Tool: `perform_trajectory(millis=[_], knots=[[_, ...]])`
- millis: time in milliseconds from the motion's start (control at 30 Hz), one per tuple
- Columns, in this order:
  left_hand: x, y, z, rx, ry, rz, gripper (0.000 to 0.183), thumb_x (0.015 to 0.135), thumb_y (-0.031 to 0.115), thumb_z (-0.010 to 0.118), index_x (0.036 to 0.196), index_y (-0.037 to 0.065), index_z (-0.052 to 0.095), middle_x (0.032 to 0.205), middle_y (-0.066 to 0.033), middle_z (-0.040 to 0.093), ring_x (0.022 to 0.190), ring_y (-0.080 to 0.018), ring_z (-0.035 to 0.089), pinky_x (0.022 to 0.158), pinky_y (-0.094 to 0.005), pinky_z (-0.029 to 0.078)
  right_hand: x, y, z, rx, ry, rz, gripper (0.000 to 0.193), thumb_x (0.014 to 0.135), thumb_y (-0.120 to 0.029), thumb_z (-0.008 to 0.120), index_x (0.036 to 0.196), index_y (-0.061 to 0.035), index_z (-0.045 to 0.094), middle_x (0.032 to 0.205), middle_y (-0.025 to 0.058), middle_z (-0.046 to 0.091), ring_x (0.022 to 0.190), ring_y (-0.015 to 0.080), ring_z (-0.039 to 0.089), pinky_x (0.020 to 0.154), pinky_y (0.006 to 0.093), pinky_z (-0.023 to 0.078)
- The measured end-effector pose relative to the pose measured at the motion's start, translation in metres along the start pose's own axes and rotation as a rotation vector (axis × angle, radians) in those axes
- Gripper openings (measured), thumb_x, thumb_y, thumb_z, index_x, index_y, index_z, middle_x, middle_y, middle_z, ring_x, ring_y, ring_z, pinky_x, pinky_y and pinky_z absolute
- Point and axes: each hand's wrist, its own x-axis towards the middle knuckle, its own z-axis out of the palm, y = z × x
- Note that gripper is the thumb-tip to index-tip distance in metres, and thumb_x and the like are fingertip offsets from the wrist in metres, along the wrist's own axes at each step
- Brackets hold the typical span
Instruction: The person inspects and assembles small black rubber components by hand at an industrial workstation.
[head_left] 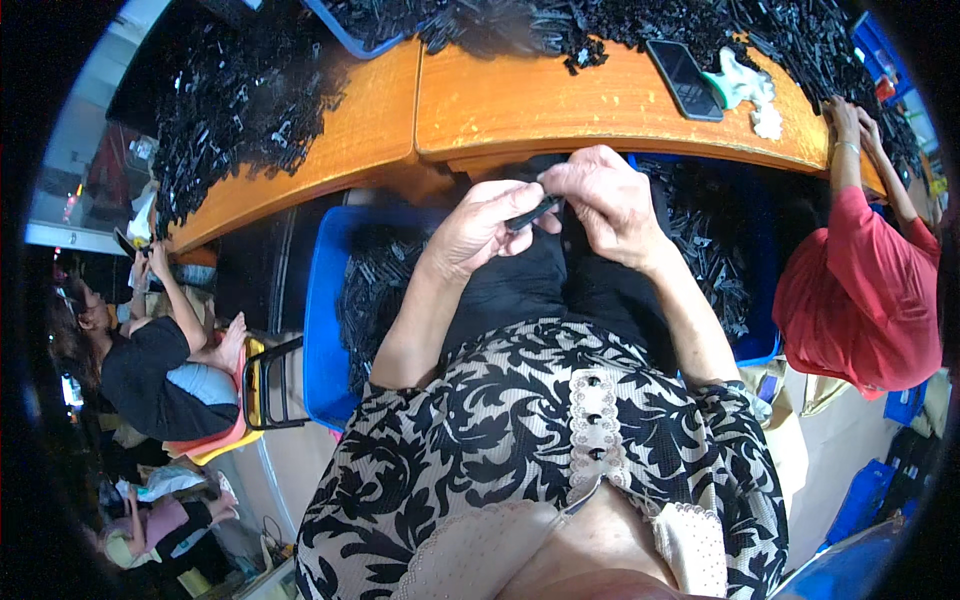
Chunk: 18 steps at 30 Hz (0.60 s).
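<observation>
Through the head camera I have both bare hands raised over the wearer's lap, just short of the table edge. The left hand (482, 228) pinches a small, dark, elongated piece (530, 215) between its thumb and fingers, and the piece slants up toward the other hand. The right hand (612, 205) is curled, thumb and fingers bunched at the piece's upper end; I cannot tell whether its tips grip the piece or only touch it. The two hands meet there.

Beneath them I see black trousers (510, 290) and a black-and-cream patterned top (450, 430). A blue bin wall (322, 300) stands left of the legs, with black parts (375, 285) heaped inside; more black parts (705, 265) lie to the right of the legs, beside blue edging. I cannot tell whether it is all one bin.

Ahead of me runs the orange-brown wooden table (590, 110), with a seam across its top. Dark heaps (245, 110) cover its left end and far side. A black phone (685, 80) lies near the right, a crumpled white-and-green item (738, 82) against it.

At the right, a co-worker in red (865, 295) reaches to the table. At the left, a co-worker in a dark shirt (150, 375) sits on a red-and-yellow seat (225, 440), both hands raised near the table end.
</observation>
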Motion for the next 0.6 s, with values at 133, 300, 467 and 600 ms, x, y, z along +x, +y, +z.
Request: perform_trajectory(millis=[133, 300, 467, 600], knots=[[0.003, 0.000, -0.011, 0.069, 0.267, 0.165, 0.028, 0.101, 0.024, 0.060, 0.105, -0.004, 0.066, 0.084, -0.0111, 0.069, 0.054, -0.0067, 0.051, 0.046, -0.0173, 0.037, 0.011, 0.056, 0.004, -0.169, 0.132, 0.234, 0.029, 0.084, 0.003, 0.063, 0.110, -0.0081, 0.069, 0.100, 0.0119, 0.069, 0.095, 0.0307, 0.066, 0.084, 0.0386, 0.054], [0.039, 0.031, -0.027, 0.102, 0.484, 0.391, 0.024, 0.100, 0.021, 0.061, 0.104, -0.002, 0.064, 0.087, -0.0088, 0.068, 0.060, -0.0080, 0.055, 0.051, -0.0200, 0.042, 0.037, 0.143, -0.008, -0.577, 0.007, 0.395, 0.037, 0.086, -0.010, 0.061, 0.122, -0.0145, 0.066, 0.135, 0.0063, 0.059, 0.116, 0.0326, 0.058, 0.095, 0.0425, 0.052], [0.118, 0.080, -0.112, 0.516, 0.841, 0.605, 0.036, 0.080, 0.011, 0.074, 0.112, -0.001, 0.062, 0.093, -0.0081, 0.068, 0.080, -0.0146, 0.062, 0.072, -0.0277, 0.050, 0.035, 0.164, 0.002, -0.654, -0.067, 0.407, 0.021, 0.090, -0.018, 0.064, 0.109, -0.0129, 0.069, 0.111, 0.0089, 0.066, 0.106, 0.0324, 0.060, 0.088, 0.0433, 0.052], [0.165, 0.123, -0.150, 1.159, 1.166, 0.543, 0.051, 0.075, 0.024, 0.082, 0.121, 0.009, 0.069, 0.107, -0.0111, 0.071, 0.099, -0.0287, 0.068, 0.088, -0.0383, 0.053, 0.032, 0.161, 0.002, -0.609, -0.032, 0.336, 0.013, 0.091, -0.022, 0.066, 0.091, -0.0092, 0.068, 0.092, 0.0116, 0.064, 0.094, 0.0324, 0.061, 0.081, 0.0444, 0.052]])
